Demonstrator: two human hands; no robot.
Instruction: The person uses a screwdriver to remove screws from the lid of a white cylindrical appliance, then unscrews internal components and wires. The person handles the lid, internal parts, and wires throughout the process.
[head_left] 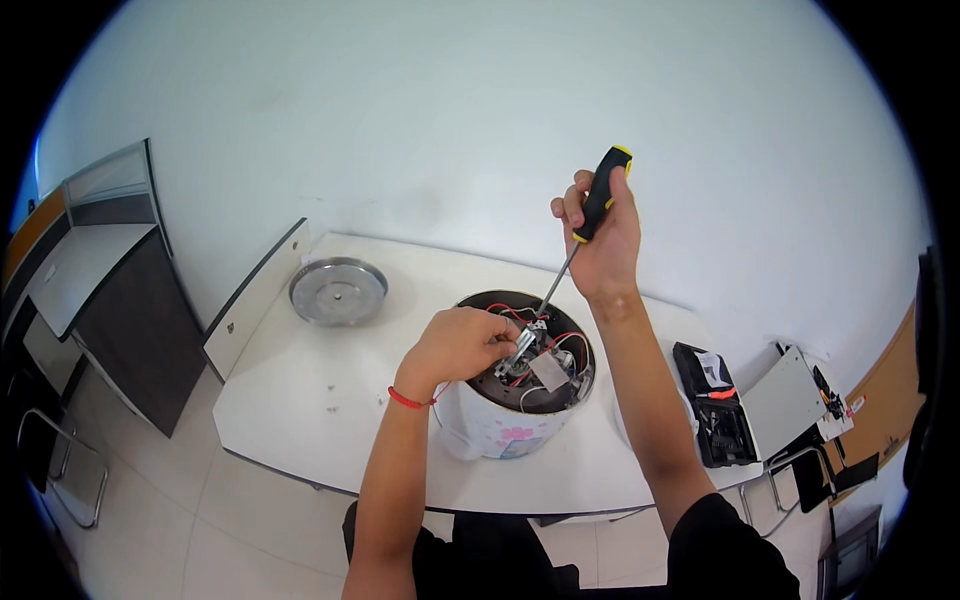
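A person seated at a white table (pixel 300 400) works with both bare hands inside an opened cooker (pixel 515 395), a round white appliance with a pink flower print on its side, standing near the table's front edge. The right hand (pixel 605 235), raised well above the appliance, is wrapped tight around the black-and-yellow handle of a screwdriver (pixel 588 225); the slim metal shaft slants down and to the left, its tip meeting a small metal bracket (pixel 528 340) among the exposed parts. The left hand (pixel 460 345) rests over the cooker's left rim, fingers curled and pinching at that same bracket, just beside the screwdriver tip; exactly how much it grips cannot be told from this angle. A red string band (pixel 408 400) circles the left wrist. Red and white wires (pixel 560 345) loop across the dark interior of the cooker.

Further back on the left of the table lies a round metal plate (pixel 338 290), well apart from the cooker. A few tiny screws (pixel 330 396) are scattered on the tabletop left of the left wrist. To the right, an open black tool case (pixel 715 405) sits beside the right forearm. A grey desk (pixel 110 290) stands at far left, against a plain white wall (pixel 450 120).
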